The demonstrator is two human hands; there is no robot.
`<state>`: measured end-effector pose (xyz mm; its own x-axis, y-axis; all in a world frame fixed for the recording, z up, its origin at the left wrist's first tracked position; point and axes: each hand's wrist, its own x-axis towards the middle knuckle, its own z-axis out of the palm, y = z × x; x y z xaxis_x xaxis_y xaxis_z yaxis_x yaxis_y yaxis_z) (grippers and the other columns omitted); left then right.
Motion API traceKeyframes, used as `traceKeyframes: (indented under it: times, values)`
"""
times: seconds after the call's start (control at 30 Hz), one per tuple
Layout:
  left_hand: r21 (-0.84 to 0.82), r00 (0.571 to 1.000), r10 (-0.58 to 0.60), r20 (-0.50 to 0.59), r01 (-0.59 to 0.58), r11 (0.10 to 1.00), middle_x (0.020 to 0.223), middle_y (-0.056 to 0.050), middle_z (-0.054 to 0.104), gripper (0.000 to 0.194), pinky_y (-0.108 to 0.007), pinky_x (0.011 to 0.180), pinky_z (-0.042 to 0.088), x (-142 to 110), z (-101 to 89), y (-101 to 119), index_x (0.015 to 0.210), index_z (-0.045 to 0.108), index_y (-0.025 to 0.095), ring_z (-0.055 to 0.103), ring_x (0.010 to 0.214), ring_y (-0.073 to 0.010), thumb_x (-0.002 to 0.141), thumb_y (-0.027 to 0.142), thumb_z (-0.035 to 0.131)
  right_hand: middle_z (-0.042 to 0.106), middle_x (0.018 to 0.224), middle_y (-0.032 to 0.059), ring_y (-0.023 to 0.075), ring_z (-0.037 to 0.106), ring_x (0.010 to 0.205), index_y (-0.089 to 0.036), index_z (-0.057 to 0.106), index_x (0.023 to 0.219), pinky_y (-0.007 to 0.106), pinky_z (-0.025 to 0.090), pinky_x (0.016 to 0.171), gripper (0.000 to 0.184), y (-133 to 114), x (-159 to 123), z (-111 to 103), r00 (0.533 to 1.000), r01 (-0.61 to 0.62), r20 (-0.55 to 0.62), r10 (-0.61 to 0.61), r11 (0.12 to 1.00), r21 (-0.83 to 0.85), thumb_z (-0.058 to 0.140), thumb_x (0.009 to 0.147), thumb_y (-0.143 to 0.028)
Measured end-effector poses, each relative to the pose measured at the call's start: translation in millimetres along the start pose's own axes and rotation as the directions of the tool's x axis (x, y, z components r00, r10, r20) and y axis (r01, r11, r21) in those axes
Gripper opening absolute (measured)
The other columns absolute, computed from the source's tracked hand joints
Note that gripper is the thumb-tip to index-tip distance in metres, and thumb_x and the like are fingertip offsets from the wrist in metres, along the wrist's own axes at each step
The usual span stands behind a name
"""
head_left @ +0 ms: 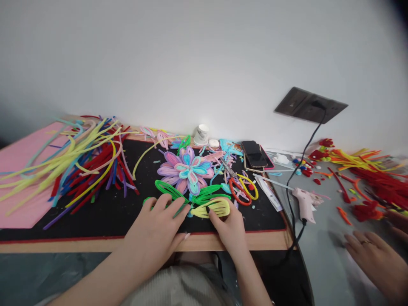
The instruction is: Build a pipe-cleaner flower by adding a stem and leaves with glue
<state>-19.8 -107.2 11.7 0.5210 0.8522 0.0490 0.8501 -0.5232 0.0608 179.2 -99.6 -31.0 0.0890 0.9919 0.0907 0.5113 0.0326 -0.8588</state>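
Observation:
A pipe-cleaner flower (191,168) in pink, purple and blue lies on the black mat, with green looped leaves (207,193) below it. My left hand (164,219) rests palm down over a green leaf at the stem's left, its fingers a little apart and the thumb stretched out. The part of the leaf beneath those fingers is hidden. Between the thumb and fingers of my right hand (230,223) is a yellow pipe-cleaner leaf (210,208), its narrow end against the blue stem near my left fingertips.
Loose pipe cleaners (92,165) pile up at left over pink sheets (22,212). Scissors (240,189), phones (255,154) and a paper cup (201,134) sit behind and right. A pink glue gun (304,204) trails a black cord. Another person's hand (372,253) rests at far right.

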Motion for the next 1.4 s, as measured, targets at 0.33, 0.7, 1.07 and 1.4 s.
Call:
traceKeyframes:
  times: [0.33, 0.7, 1.07, 1.4]
  values:
    - [0.04, 1.0, 0.002, 0.016, -0.002, 0.999, 0.124, -0.012, 0.059, 0.039, -0.045, 0.084, 0.038, 3, 6.8, 2, 0.123, 0.061, 0.022, 0.049, 0.107, -0.031, 0.087, 0.036, 0.054, 0.069, 0.079, 0.003, 0.0196, 0.065, 0.073, -0.019, 0.061, 0.089, 0.029, 0.051, 0.067, 0.013, 1, 0, 1, 1.0, 0.009, 0.01, -0.009, 1.0, 0.009, 0.059, 0.078, -0.026]
    - [0.069, 0.999, 0.001, 0.034, -0.004, 0.998, 0.126, -0.009, 0.06, 0.04, -0.049, 0.084, 0.039, 5, 10.3, 5, 0.124, 0.06, 0.021, 0.05, 0.108, -0.032, 0.086, 0.033, 0.056, 0.069, 0.077, 0.0035, 0.0197, 0.065, 0.07, -0.019, 0.062, 0.085, 0.029, 0.052, 0.067, 0.01, -1, 0, 5, 0.999, -0.031, 0.025, 0.03, 0.998, 0.046, 0.061, 0.077, -0.026]
    - [0.079, 0.999, 0.001, 0.033, -0.003, 0.997, 0.129, -0.007, 0.059, 0.042, -0.05, 0.084, 0.04, 3, 16.6, 7, 0.125, 0.06, 0.02, 0.05, 0.108, -0.0324, 0.084, 0.03, 0.057, 0.069, 0.072, 0.0035, 0.0186, 0.063, 0.065, -0.019, 0.062, 0.077, 0.027, 0.049, 0.061, 0.01, -3, 1, 18, 0.999, -0.024, 0.048, 0.022, 0.999, 0.046, 0.06, 0.078, -0.028]
    - [0.081, 1.0, -0.009, 0.03, 0.006, 0.997, 0.13, -0.007, 0.059, 0.045, -0.05, 0.082, 0.042, 4, 17.1, 7, 0.126, 0.059, 0.02, 0.051, 0.107, -0.0323, 0.082, 0.029, 0.061, 0.068, 0.066, 0.0032, 0.0181, 0.062, 0.061, -0.019, 0.061, 0.07, 0.025, 0.046, 0.058, 0.014, -1, -2, 23, 0.998, -0.029, 0.056, 0.032, 0.998, -0.056, 0.062, 0.076, -0.032]
